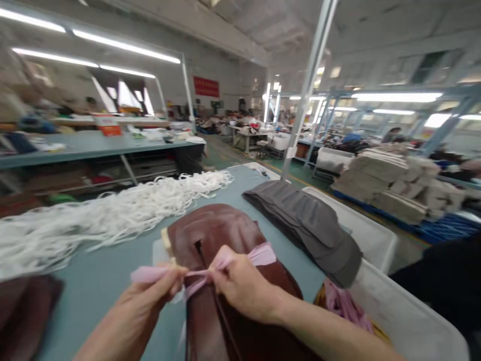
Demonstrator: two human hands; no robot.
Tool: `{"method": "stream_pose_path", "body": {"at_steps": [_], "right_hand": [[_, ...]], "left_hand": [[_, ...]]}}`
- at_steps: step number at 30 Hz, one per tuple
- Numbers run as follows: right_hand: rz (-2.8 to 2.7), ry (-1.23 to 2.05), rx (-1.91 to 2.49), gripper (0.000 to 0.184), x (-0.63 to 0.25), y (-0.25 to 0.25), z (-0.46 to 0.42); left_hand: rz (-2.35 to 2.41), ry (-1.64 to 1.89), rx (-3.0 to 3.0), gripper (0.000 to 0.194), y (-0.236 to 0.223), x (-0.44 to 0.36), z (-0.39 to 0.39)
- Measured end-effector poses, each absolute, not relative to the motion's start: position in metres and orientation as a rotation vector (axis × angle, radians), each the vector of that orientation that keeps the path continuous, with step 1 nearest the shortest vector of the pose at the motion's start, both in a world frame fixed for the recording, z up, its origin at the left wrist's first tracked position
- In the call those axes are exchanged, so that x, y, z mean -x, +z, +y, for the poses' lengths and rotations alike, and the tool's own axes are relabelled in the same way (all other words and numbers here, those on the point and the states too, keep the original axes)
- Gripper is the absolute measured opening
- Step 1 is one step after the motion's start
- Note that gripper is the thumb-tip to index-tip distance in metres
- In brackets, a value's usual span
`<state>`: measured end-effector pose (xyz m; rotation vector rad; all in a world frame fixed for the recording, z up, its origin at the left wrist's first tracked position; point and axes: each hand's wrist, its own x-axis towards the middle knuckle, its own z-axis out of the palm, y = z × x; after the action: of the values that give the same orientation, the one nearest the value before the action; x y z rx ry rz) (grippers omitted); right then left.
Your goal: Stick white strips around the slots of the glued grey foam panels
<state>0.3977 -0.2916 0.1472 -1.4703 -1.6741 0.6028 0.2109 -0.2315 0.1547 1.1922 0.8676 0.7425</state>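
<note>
A pink fabric strip point(263, 254) is looped around a stack of dark brown, leather-like pieces point(221, 225) lying on the table in front of me. My left hand point(160, 288) pinches one end of the strip at the stack's left side. Over the middle of the stack, my right hand point(240, 283) is closed on the other end. Between my two hands the strip is drawn tight and crosses itself. A pale yellowish edge shows at the stack's upper left corner. The stack's near end runs out of view below.
White cords point(124, 210) lie heaped along the blue-grey table point(112, 281). Grey fabric pieces point(308, 220) rest at the right edge, beside white bins point(406, 311) holding pink cloth point(343, 303). More brown pieces point(26, 311) are at lower left. A metal post point(306, 95) stands beyond.
</note>
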Motion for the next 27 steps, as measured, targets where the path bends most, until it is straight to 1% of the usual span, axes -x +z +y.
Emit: {"method": "stream_pose_path", "body": {"at_steps": [2,3,4,6,8,10,14,16,19,22,24,27], "right_hand": [[-1.365,1.075,1.372,0.023,-0.401,0.153,-0.292],[-1.259,1.232,1.325,0.023,-0.403,0.156,-0.292],[-1.183,1.331,1.292,0.024,-0.404,0.159,-0.292],[-1.101,1.397,1.266,0.027,-0.406,0.163,-0.292],[-1.072,1.398,1.255,0.032,-0.406,0.166,-0.292],[-1.062,1.377,1.236,0.035,-0.405,0.168,-0.293],[-1.057,1.335,1.262,0.040,-0.403,0.169,-0.294],[-1.066,1.326,1.279,0.039,-0.403,0.169,-0.295],[-1.102,1.297,1.261,0.035,-0.403,0.168,-0.297],[-1.139,1.246,1.254,0.028,-0.406,0.167,-0.301],[-1.183,1.167,1.282,0.022,-0.407,0.167,-0.304],[-1.317,0.898,1.387,0.014,-0.405,0.166,-0.309]], "left_hand": [[0.775,0.808,-1.583,0.022,0.156,-0.208,-0.244],[0.676,0.848,-1.796,0.019,0.155,-0.208,-0.250],[0.574,0.893,-1.981,0.015,0.153,-0.209,-0.255],[0.411,0.963,-2.258,0.011,0.149,-0.209,-0.261],[0.395,0.968,-2.403,0.013,0.147,-0.206,-0.262],[0.443,0.884,-2.422,0.012,0.152,-0.201,-0.258],[0.588,0.686,-2.179,0.023,0.170,-0.201,-0.244],[0.676,0.672,-2.053,0.023,0.174,-0.210,-0.239],[0.719,0.685,-2.021,0.016,0.171,-0.228,-0.236],[0.668,0.665,-2.122,0.012,0.162,-0.241,-0.233],[0.628,0.630,-2.188,0.018,0.157,-0.243,-0.229],[0.579,0.591,-2.263,0.028,0.151,-0.243,-0.221]]}}
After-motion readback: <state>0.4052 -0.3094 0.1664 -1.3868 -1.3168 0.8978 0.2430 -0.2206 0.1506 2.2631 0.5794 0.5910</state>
